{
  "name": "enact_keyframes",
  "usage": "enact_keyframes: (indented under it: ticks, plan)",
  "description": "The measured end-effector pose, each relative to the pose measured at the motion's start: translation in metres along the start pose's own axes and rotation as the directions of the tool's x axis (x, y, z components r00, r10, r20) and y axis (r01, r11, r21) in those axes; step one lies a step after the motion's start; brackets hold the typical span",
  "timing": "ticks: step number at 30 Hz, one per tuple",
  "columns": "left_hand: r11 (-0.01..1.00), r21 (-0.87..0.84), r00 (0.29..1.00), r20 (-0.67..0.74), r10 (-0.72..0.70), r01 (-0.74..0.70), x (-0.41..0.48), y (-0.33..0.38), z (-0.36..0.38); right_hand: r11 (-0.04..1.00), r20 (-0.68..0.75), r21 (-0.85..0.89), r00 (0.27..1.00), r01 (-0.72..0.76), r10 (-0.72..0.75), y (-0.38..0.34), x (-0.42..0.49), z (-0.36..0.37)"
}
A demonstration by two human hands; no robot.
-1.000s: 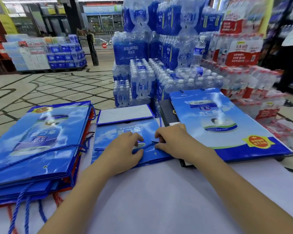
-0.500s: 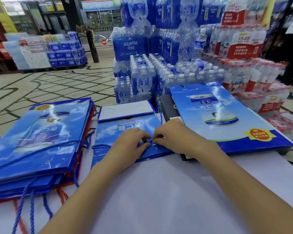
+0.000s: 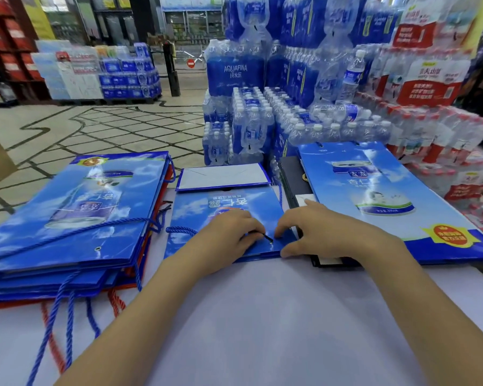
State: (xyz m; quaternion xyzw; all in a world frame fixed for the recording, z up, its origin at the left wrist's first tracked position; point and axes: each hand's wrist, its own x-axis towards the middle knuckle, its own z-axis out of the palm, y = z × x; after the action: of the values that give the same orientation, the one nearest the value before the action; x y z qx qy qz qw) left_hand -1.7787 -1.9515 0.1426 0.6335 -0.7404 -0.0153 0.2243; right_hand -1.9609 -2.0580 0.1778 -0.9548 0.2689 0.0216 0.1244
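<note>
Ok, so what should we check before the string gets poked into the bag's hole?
1. Cord tip pinched by the left hand: ok.
2. Tip pointing at the hole: ok, it lies right at it.
3. Bag flat on the table, right hand holding its near edge: ok.
4. Rest of the blue cord not snagged: ok, it lies loosely across the bag.
5. Tip through the hole: cannot tell, the fingers crowd it.
</note>
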Motion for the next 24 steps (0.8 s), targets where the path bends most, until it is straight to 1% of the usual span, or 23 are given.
enact_keyframes:
  ticks: [7, 13, 18, 22, 24]
  plan:
    - [0.999, 0.033, 1.000, 0.014, 0.012, -0.012, 0.001, 0.002, 0.000, 0.988, -0.036, 0.147, 0.998, -0.036, 0.042, 0.007, 0.003, 0.000]
    - [0.993, 0.106, 0.999, 0.010, 0.048, -0.049, 0.003, -0.001, 0.004, 0.987, -0.035, 0.156, 0.999, -0.026, 0.032, 0.004, 0.002, 0.001]
    - [0.995, 0.062, 0.997, -0.011, 0.074, -0.073, 0.002, 0.000, 0.004, 0.987, -0.071, 0.158, 0.997, 0.018, -0.007, 0.002, 0.001, 0.001]
    - [0.999, 0.007, 0.997, 0.074, -0.034, 0.033, 0.002, -0.002, 0.001, 0.991, -0.158, 0.121, 0.987, 0.062, -0.043, 0.000, 0.000, 0.001]
    - [0.997, -0.043, 0.994, 0.089, -0.056, 0.060, 0.000, -0.004, -0.005, 0.990, -0.217, 0.108, 0.974, 0.089, -0.064, -0.002, -0.001, 0.001]
